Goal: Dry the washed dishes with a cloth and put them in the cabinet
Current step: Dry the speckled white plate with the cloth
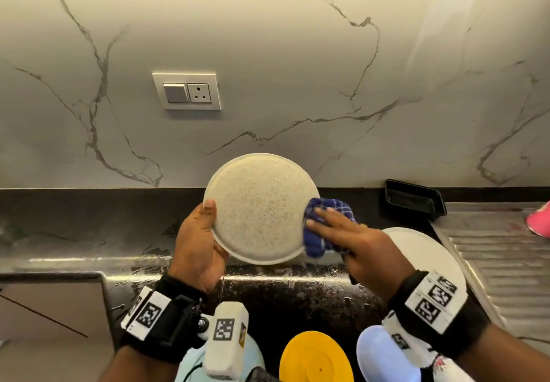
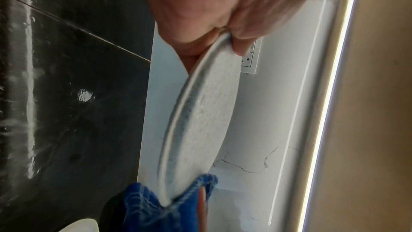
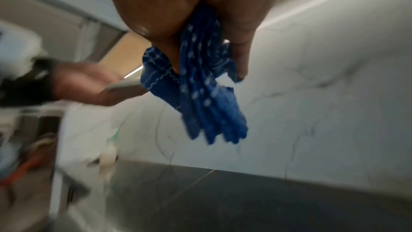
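Your left hand (image 1: 198,243) grips the speckled plate (image 1: 259,207) by its rim, tilted above the wet table (image 1: 74,233) — your right hand (image 1: 354,241) pinches the blue cloth (image 1: 324,227) over the opposite edge. You're mid-drying; nothing looks put away. At least four more dishes wait — a white plate (image 1: 422,250), a yellow one (image 1: 317,358), two pale ones.

wall (image 1: 268,39): veined marble; socket plate (image 1: 187,91) | counter (image 1: 74,218): glossy black stone
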### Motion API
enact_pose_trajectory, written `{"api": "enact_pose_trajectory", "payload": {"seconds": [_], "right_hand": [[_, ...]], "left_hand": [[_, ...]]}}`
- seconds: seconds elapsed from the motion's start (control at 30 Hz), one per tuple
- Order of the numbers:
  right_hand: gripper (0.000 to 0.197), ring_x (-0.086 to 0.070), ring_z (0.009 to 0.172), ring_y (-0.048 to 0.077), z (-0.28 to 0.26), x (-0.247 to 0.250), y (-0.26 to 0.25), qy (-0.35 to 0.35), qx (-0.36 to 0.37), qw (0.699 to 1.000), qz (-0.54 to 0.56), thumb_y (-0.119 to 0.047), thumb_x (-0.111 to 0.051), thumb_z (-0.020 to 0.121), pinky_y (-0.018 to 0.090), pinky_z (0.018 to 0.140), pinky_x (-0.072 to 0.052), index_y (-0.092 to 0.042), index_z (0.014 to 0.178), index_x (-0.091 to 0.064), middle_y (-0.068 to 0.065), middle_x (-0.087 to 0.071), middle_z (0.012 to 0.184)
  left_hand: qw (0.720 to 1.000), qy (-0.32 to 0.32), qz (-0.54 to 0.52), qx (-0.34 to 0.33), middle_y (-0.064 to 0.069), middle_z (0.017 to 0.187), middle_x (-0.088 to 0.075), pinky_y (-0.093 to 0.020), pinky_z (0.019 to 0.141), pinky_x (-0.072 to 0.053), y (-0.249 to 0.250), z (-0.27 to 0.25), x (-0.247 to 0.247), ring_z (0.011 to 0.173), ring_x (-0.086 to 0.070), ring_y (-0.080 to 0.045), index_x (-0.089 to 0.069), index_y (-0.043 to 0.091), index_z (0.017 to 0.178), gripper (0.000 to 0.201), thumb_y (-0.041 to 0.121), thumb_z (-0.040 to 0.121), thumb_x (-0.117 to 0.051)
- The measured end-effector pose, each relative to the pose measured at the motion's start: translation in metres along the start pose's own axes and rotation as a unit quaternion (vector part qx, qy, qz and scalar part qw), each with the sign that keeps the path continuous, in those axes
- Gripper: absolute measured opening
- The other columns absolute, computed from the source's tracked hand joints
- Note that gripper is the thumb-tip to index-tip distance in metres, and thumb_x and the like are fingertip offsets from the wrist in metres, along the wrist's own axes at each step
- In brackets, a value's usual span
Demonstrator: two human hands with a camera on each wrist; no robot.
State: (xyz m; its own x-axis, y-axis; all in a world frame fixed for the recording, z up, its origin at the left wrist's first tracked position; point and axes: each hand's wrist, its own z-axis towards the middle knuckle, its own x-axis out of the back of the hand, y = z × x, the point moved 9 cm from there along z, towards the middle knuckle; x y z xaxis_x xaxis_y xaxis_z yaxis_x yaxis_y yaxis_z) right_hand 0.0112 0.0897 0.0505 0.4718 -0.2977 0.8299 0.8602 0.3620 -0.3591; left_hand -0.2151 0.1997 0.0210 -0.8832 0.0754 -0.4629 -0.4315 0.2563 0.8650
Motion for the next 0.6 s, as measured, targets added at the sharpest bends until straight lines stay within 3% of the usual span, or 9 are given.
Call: {"api": "enact_pose_trajectory", "payload": {"seconds": [0.07,0.13,0.17,0.23,0.3,0.33,0.4,0.53,0.6], "right_hand": [[0.065,-0.053,0.131,0.008,-0.004,0.008,0.028,0.071,-0.179,0.957,0.216,0.011,-0.058,0.090,0.043,0.108,-0.047,-0.035,0.135,-0.058,-0.013,-0.060,0.137],[0.044,-0.067,0.113,0.017,-0.016,0.001,0.040,0.143,-0.308,0.837,0.430,0.003,-0.053,0.097,0.044,0.098,-0.054,-0.027,0.126,-0.066,-0.004,-0.072,0.119],[0.035,-0.070,0.107,0.024,-0.022,-0.007,0.041,0.159,-0.357,0.766,0.510,-0.001,-0.051,0.099,0.046,0.093,-0.056,-0.021,0.123,-0.069,0.003,-0.074,0.115],[0.029,-0.069,0.103,0.034,-0.033,-0.024,0.034,0.164,-0.415,0.644,0.622,-0.011,-0.049,0.101,0.055,0.093,-0.054,-0.011,0.123,-0.067,0.016,-0.071,0.116],[0.034,-0.067,0.106,0.035,-0.038,-0.031,0.023,0.157,-0.427,0.562,0.690,-0.027,-0.048,0.102,0.055,0.094,-0.051,-0.011,0.125,-0.067,0.017,-0.070,0.120],[0.037,-0.068,0.107,0.034,-0.039,-0.033,0.018,0.148,-0.426,0.546,0.707,-0.034,-0.048,0.101,0.052,0.092,-0.051,-0.013,0.125,-0.068,0.015,-0.070,0.120],[0.039,-0.068,0.110,0.033,-0.042,-0.037,0.014,0.129,-0.426,0.554,0.704,-0.037,-0.052,0.097,0.047,0.088,-0.052,-0.015,0.125,-0.067,0.013,-0.071,0.120],[0.042,-0.069,0.105,0.035,-0.050,-0.041,0.018,0.150,-0.432,0.568,0.685,-0.017,-0.064,0.083,0.047,0.087,-0.053,-0.012,0.124,-0.066,0.015,-0.071,0.118],[0.044,-0.070,0.101,0.036,-0.053,-0.039,0.019,0.162,-0.430,0.570,0.681,-0.014,-0.065,0.078,0.048,0.086,-0.054,-0.012,0.122,-0.066,0.016,-0.071,0.116]], "left_hand": [[0.997,-0.047,0.035,-0.051,0.002,0.117,-0.075,-0.042,0.076,-0.063,0.009,-0.007,-0.009,0.107,-0.072,-0.022,-0.064,0.021,0.120,0.032,0.033,0.107,-0.037],[0.972,-0.109,0.140,-0.154,0.011,0.114,-0.073,-0.037,0.082,-0.062,0.023,-0.022,-0.026,0.110,-0.069,-0.020,-0.065,0.028,0.114,0.028,0.037,0.105,-0.040],[0.931,-0.136,0.243,-0.237,0.016,0.116,-0.070,-0.033,0.086,-0.060,0.032,-0.033,-0.036,0.114,-0.066,-0.017,-0.066,0.035,0.112,0.025,0.040,0.105,-0.042],[0.779,-0.193,0.457,-0.383,0.019,0.136,-0.062,-0.034,0.106,-0.049,0.031,-0.054,-0.057,0.136,-0.052,-0.014,-0.065,0.037,0.119,0.027,0.038,0.104,-0.043],[0.650,-0.233,0.552,-0.469,0.004,0.153,-0.050,-0.058,0.117,-0.034,0.016,-0.065,-0.063,0.150,-0.033,-0.024,-0.065,0.028,0.122,0.032,0.036,0.108,-0.038],[0.618,-0.241,0.569,-0.486,-0.001,0.155,-0.047,-0.067,0.115,-0.030,0.012,-0.069,-0.063,0.152,-0.029,-0.029,-0.064,0.028,0.122,0.033,0.036,0.109,-0.034],[0.579,-0.249,0.582,-0.513,-0.007,0.156,-0.045,-0.074,0.111,-0.028,0.010,-0.076,-0.059,0.152,-0.027,-0.034,-0.061,0.030,0.123,0.031,0.035,0.109,-0.035],[0.491,-0.253,0.621,-0.556,-0.010,0.160,-0.036,-0.076,0.111,-0.025,0.010,-0.090,-0.057,0.153,-0.021,-0.037,-0.059,0.036,0.129,0.032,0.032,0.097,-0.059],[0.495,-0.229,0.636,-0.546,-0.011,0.165,-0.023,-0.074,0.116,-0.017,0.010,-0.085,-0.049,0.154,-0.012,-0.041,-0.049,0.037,0.142,0.050,0.033,0.094,-0.062]]}}
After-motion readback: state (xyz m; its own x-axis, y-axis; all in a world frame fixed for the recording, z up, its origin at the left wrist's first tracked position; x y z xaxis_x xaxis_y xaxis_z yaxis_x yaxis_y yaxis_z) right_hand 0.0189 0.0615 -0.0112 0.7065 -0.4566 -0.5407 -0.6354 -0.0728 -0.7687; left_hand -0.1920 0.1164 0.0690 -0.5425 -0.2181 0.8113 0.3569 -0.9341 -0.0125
